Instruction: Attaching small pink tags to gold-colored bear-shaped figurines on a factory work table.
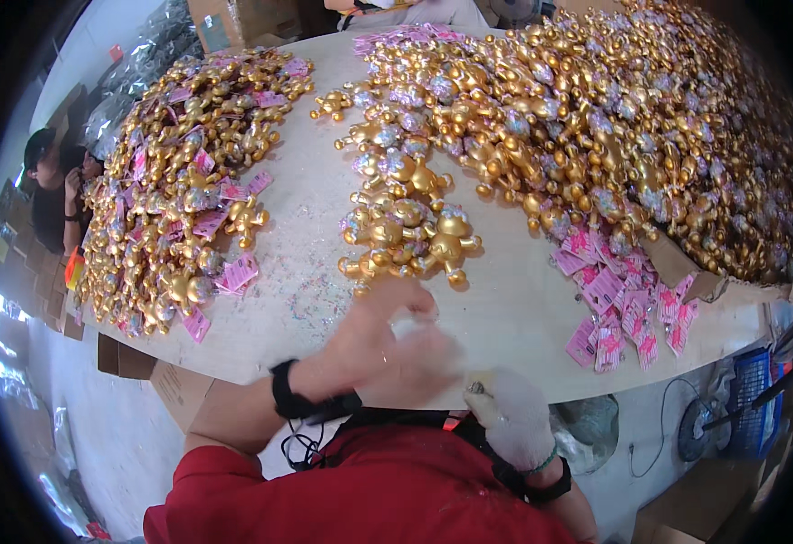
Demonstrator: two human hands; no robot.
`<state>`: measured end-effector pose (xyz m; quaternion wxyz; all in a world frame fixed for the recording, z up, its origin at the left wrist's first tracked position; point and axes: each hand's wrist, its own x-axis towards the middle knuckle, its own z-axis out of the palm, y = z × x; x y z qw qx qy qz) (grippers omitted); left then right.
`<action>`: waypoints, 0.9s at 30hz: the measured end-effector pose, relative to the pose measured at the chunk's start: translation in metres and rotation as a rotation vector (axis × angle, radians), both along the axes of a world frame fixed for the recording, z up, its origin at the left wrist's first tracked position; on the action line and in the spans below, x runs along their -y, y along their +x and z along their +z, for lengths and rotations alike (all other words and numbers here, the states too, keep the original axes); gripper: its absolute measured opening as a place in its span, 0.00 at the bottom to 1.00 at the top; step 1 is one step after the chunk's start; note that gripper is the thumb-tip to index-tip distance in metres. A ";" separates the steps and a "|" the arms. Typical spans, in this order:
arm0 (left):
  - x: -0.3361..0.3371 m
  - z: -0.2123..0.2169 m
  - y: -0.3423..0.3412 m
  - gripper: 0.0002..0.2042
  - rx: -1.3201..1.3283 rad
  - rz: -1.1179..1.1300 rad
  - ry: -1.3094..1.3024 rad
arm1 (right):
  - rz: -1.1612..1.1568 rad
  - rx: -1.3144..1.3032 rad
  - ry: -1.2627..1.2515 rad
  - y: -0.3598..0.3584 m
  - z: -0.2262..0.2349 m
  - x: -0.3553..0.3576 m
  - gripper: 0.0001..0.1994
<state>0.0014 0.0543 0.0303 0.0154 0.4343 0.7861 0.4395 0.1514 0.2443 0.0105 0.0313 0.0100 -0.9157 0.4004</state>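
My left hand [387, 349] hangs over the table's near edge, just below a small cluster of gold bear-shaped figurines [451, 238]. Motion smears its fingers, and I cannot see anything held in them. To its right, my right hand [512, 419], in what looks like a pale glove, is closed near the table edge. A small dark metallic piece [476, 388] shows at its fingertips, too small to name. The clustered figurines lie in a rough column, with shiny gold limbs and clear glittery parts.
A large heap of gold figurines [632, 118] covers the right and back. Another heap [161, 218], mixed with pink tags [238, 272], lies left. More pink cards [628, 313] lie at right on the white table [297, 245]. Another person [49, 186] is at far left.
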 end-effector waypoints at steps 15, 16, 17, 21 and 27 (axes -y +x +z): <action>0.007 -0.014 -0.113 0.36 -0.019 0.361 -0.318 | -0.173 -0.284 -0.173 -0.013 -0.039 0.005 0.09; 0.010 -0.009 -0.108 0.36 0.031 0.375 -0.238 | -0.166 -0.293 -0.136 -0.012 -0.040 0.005 0.08; 0.010 0.007 -0.099 0.36 0.249 0.347 -0.168 | -0.168 -0.303 -0.152 -0.013 -0.041 0.004 0.09; 0.021 0.009 -0.064 0.36 0.903 -0.042 0.435 | -0.175 -0.273 -0.235 -0.012 -0.043 0.000 0.08; 0.038 -0.009 0.009 0.42 1.232 -0.344 0.264 | -0.154 0.106 -0.553 0.000 -0.012 -0.009 0.08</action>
